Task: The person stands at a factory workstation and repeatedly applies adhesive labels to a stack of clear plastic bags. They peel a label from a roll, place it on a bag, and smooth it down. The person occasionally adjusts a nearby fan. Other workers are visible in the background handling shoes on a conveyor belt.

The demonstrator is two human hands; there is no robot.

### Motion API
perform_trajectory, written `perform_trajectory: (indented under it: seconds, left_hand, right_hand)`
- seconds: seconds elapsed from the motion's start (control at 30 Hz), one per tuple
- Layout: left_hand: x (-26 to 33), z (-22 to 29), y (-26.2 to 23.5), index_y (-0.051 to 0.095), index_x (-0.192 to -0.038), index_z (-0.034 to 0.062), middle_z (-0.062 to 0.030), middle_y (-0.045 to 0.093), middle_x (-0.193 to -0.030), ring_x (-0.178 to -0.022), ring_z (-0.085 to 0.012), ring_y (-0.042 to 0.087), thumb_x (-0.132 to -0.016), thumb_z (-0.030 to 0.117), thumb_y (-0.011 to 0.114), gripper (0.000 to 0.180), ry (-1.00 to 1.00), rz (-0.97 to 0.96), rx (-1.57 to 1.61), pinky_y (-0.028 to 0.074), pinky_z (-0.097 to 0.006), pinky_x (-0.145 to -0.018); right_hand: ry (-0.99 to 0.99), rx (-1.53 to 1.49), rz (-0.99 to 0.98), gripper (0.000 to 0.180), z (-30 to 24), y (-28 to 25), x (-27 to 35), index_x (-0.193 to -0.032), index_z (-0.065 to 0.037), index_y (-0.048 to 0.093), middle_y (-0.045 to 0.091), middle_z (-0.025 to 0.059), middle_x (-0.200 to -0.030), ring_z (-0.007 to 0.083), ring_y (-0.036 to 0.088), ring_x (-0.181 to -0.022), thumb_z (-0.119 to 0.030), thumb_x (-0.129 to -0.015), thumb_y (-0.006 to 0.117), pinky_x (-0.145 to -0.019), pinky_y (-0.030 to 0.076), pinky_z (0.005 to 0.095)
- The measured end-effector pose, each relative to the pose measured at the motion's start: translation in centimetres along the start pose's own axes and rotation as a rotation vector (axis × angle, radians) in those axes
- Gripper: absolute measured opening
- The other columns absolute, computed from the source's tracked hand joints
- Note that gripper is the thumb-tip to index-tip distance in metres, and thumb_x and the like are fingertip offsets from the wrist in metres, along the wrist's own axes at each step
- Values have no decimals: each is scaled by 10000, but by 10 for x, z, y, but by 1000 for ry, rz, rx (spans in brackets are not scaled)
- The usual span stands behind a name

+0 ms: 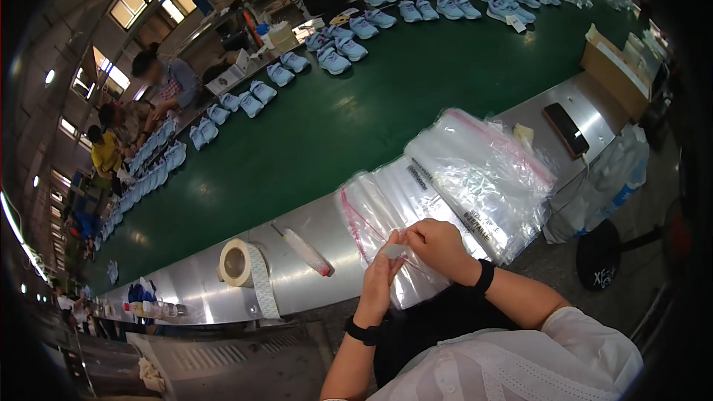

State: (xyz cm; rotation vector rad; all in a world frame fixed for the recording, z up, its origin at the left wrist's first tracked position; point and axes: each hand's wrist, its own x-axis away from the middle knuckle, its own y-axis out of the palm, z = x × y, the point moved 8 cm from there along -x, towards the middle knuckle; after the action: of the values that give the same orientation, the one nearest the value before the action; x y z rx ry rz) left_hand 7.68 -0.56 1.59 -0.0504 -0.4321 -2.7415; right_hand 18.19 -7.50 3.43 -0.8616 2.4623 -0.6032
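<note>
Both my hands meet above the near edge of the metal ledge. My left hand (377, 289) and my right hand (440, 249) pinch a small white slip (394, 251) between them. Its exact kind is too small to tell. Right under it lies a clear plastic bag (364, 204) with a pink strip along one side. Farther right spreads a stack of clear plastic bags (483, 171) with black print and pink edges. To the left of my hands are a roll of white labels (236, 263), its strip hanging toward me, and a slim white tool (306, 252) with a red end.
Beyond the metal ledge (334, 230) runs a green conveyor belt (312, 126) with pairs of light-blue shoes (334, 59) along its far side. A phone (566, 130) with a cable and a cardboard box (616, 74) sit at right. Several people work across the belt.
</note>
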Motion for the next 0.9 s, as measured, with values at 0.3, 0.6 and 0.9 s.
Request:
perform_trajectory:
  seconds: [0.3,0.6,0.9]
  left_hand:
    - [18,-10,-35,295,-1356,-55,-180,400,-1347,-1244,-260,398,-967,485,240,668,13,179,-40,325,-376,-1024]
    - [32,71,-51,465,-1175,-64,-141,520,-1139,-1051,-213,513,-966,272,380,405,340,443,-371,416,-370,-935]
    - [-52,-55,-26,417,-1177,-55,-223,489,-1196,-1174,-371,449,-963,257,360,382,-199,-156,932,354,-482,-1022]
  right_hand:
    - [-219,429,70,98,-6,-5,3,-687,-51,531,549,114,-649,280,575,-532,-99,-772,542,-460,456,366]
    - [-53,-53,-88,164,2,-11,-4,-802,-23,605,616,158,-778,347,588,-700,-161,-849,530,-641,459,420]
    - [396,-343,-83,215,42,0,8,-876,11,612,609,113,-675,165,594,-595,-175,-863,505,-557,460,285]
